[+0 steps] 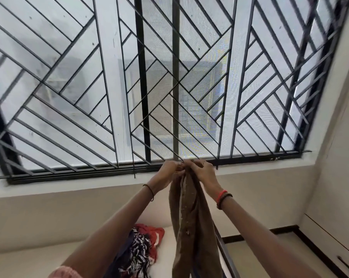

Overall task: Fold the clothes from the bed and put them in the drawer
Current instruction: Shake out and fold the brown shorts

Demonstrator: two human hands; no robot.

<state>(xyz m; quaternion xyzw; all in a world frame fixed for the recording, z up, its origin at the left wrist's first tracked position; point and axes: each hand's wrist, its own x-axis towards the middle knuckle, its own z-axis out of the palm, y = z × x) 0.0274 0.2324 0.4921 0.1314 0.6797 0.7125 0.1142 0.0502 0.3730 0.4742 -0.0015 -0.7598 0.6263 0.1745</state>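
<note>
The task looks early on. A heap of unfolded clothes lies on the white bed: a red piece, a black-and-white patterned one and something dark blue, all crumpled together. No folded stack shows anywhere in view.

Just to the right of the heap, the left hand is raised in front of the window grille, its fingers curled and pinching the top edge of a brown buttoned garment. The garment hangs straight down from the two hands, lengthwise and narrow, clear of the bed, with its lower end running out of the bottom of the frame. The right hand touches the left and grips the same top edge, its fingers closed on the cloth.

Judging from this, the brown garment is being gathered or lined up at its top, so its fold is only begun, not finished.

At the far right, low down, a white drawer front with a dark handle appears closed, and whether anything is inside cannot be told. Left to do: finish this garment, fold the heap, and put everything in the drawer.
</note>
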